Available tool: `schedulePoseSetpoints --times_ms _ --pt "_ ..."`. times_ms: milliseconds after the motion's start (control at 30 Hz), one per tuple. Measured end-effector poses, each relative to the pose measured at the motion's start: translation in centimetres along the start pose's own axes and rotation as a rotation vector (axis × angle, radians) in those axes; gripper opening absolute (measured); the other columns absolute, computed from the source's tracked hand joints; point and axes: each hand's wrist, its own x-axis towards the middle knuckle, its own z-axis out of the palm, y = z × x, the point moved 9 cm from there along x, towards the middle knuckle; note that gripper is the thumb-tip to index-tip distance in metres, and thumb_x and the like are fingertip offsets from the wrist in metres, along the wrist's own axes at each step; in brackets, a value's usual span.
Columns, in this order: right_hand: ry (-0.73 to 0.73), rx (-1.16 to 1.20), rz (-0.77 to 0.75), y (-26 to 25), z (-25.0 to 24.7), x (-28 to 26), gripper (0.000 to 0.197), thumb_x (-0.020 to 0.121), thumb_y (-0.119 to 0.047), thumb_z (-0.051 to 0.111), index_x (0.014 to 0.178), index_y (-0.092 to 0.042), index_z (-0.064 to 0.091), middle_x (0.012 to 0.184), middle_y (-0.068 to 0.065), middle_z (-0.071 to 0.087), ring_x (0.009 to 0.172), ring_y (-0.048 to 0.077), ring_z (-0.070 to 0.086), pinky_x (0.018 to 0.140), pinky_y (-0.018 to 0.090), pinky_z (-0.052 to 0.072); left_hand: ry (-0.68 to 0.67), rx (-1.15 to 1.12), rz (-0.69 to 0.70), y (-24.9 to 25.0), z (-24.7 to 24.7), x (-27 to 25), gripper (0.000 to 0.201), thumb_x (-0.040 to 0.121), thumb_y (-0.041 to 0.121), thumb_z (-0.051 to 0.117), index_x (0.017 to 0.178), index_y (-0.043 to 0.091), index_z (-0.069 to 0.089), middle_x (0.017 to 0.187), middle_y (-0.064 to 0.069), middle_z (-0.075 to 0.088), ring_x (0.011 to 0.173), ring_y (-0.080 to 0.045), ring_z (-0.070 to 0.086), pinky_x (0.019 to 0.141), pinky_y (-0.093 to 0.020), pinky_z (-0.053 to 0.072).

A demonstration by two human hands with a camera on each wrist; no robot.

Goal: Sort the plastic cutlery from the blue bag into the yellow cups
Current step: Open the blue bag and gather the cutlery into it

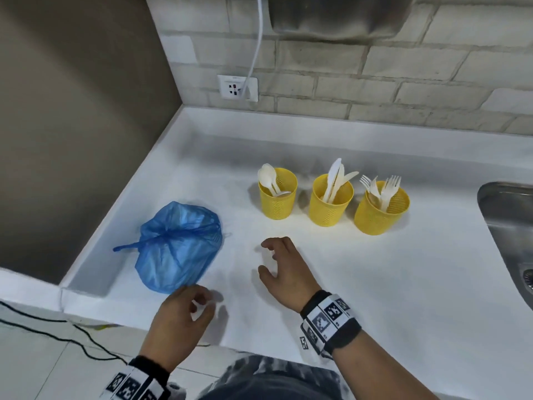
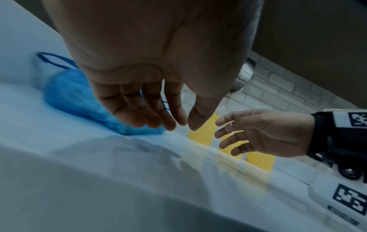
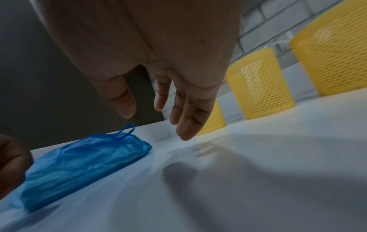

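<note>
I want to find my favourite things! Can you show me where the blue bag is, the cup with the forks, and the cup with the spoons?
blue bag [image 1: 178,249], head view, on its crinkled middle.
cup with the forks [image 1: 377,217], head view, on its front wall.
cup with the spoons [image 1: 277,204], head view, on its front wall.

the blue bag [image 1: 178,246] is lying bunched shut, so whatever is inside it is not showing. in the left wrist view the left hand [image 2: 151,66] is covering the bag's right part, and the right hand [image 2: 264,133] is hiding much of the middle yellow cup [image 2: 232,141]. the cups' tops and their cutlery are being hidden there too. in the right wrist view the right hand [image 3: 158,62] is covering most of the nearest cup [image 3: 214,120], and the far cup [image 3: 333,59] is running off the frame's edge. the sink [image 1: 507,226] is being cut off at the right edge of the head view. both wrist views are smearing with blur across the counter [image 3: 258,172].
</note>
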Motion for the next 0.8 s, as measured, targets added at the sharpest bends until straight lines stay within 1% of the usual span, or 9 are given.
schedulePoseSetpoints --times_ms 100,167,200,267,367,433,533,633,800 --pt "-0.02 0.016 0.01 -2.1 3.0 1.3 0.056 0.088 -0.024 0.07 0.14 -0.019 0.048 0.136 0.002 0.046 0.124 0.022 0.047 0.108 0.035 0.04 0.091 -0.041 -0.117 -4.2 -3.4 -0.3 0.024 0.082 0.02 0.082 0.075 0.029 0.061 0.076 0.012 0.066 0.071 -0.007 0.061 0.06 -0.01 0.043" --pt "-0.005 0.043 0.002 -3.3 4.2 2.4 0.064 0.086 -0.026 0.073 0.143 -0.018 0.046 0.141 0.002 0.045 0.13 0.021 0.044 0.113 0.033 0.036 0.152 -0.053 -0.183 -6.5 -5.2 -0.1 0.024 0.081 0.026 0.084 0.08 0.025 0.061 0.081 0.009 0.066 0.067 -0.009 0.061 0.06 -0.018 0.044" --pt "0.003 0.056 -0.008 -3.9 4.7 3.1 0.068 0.084 -0.027 0.076 0.144 -0.017 0.045 0.142 0.002 0.044 0.132 0.02 0.043 0.115 0.033 0.035 0.181 -0.049 -0.206 -7.6 -6.0 0.2 0.026 0.079 0.029 0.085 0.086 0.022 0.061 0.087 0.006 0.066 0.071 -0.011 0.062 0.063 -0.024 0.046" --pt "0.003 0.083 -0.019 -5.0 6.0 4.5 0.076 0.081 -0.027 0.081 0.147 -0.016 0.044 0.144 0.003 0.045 0.135 0.019 0.042 0.116 0.033 0.034 0.201 -0.045 -0.246 -9.6 -7.3 1.0 0.045 0.075 0.034 0.088 0.106 0.015 0.062 0.101 -0.002 0.064 0.079 -0.019 0.062 0.07 -0.034 0.049" --pt "0.001 0.157 0.028 -5.5 7.3 6.3 0.084 0.077 -0.027 0.085 0.148 -0.02 0.041 0.145 0.004 0.046 0.136 0.018 0.04 0.114 0.029 0.034 0.198 -0.117 -0.271 -10.7 -8.2 3.0 0.068 0.078 0.036 0.086 0.129 0.005 0.054 0.117 -0.006 0.058 0.094 -0.024 0.062 0.085 -0.039 0.053" --pt "-0.003 0.207 0.062 -6.0 8.0 7.1 0.086 0.077 -0.026 0.087 0.149 -0.023 0.039 0.143 0.0 0.045 0.136 0.018 0.039 0.112 0.029 0.034 0.188 -0.184 -0.269 -10.7 -8.5 4.5 0.066 0.083 0.041 0.08 0.133 0.006 0.052 0.12 -0.005 0.06 0.103 -0.025 0.064 0.091 -0.04 0.052" --pt "-0.001 0.243 0.078 -6.6 8.9 7.8 0.088 0.075 -0.025 0.088 0.149 -0.026 0.039 0.137 -0.003 0.043 0.136 0.02 0.04 0.114 0.037 0.038 0.131 -0.247 -0.282 -10.2 -8.5 6.6 0.051 0.091 0.044 0.07 0.13 0.016 0.054 0.118 0.0 0.064 0.104 -0.021 0.063 0.086 -0.034 0.046" --pt "0.008 0.217 0.109 -6.4 9.9 8.3 0.093 0.072 -0.036 0.088 0.15 -0.027 0.039 0.143 0.006 0.045 0.136 0.024 0.043 0.114 0.045 0.041 0.087 -0.278 -0.236 -9.3 -8.3 8.5 0.043 0.095 0.038 0.065 0.133 0.023 0.054 0.121 0.003 0.065 0.105 -0.019 0.061 0.088 -0.033 0.044" --pt "0.012 0.143 0.184 -5.2 10.2 7.8 0.094 0.075 -0.039 0.087 0.154 -0.023 0.037 0.145 0.009 0.043 0.136 0.027 0.041 0.115 0.046 0.04 0.056 -0.332 -0.191 -7.9 -7.2 9.5 0.043 0.094 0.025 0.067 0.135 0.022 0.052 0.117 0.004 0.066 0.107 -0.019 0.06 0.091 -0.032 0.044"
